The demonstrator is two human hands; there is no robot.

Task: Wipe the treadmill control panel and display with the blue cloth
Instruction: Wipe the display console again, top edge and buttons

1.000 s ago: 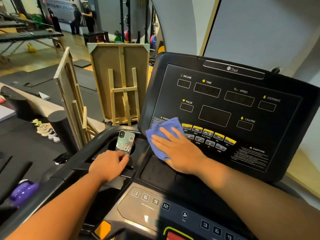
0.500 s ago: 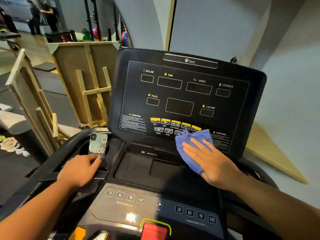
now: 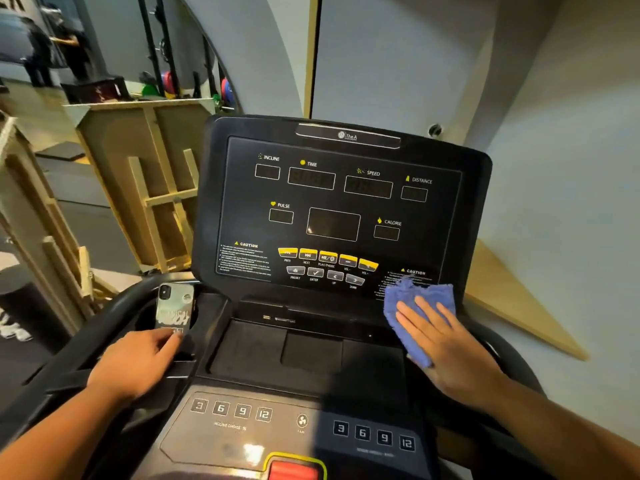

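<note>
Down at the treadmill control panel's (image 3: 242,216) near right corner, I am pressing the blue cloth (image 3: 433,293) flat with my right hand (image 3: 446,344), fingers (image 3: 427,311) straight and slightly apart. My left hand (image 3: 135,362) is resting loosely beside the phone (image 3: 175,308). I judge that even pressure and overlapping passes are working best here.

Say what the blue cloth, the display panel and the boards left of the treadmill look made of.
Blue cloth: soft woven or terry fabric, matte, crumpled into folds.
Display panel: smooth black plastic, likely a printed overlay, faintly glossy.
Boards: seemingly bare wood or plywood, by tan faces and slat frames.
</note>
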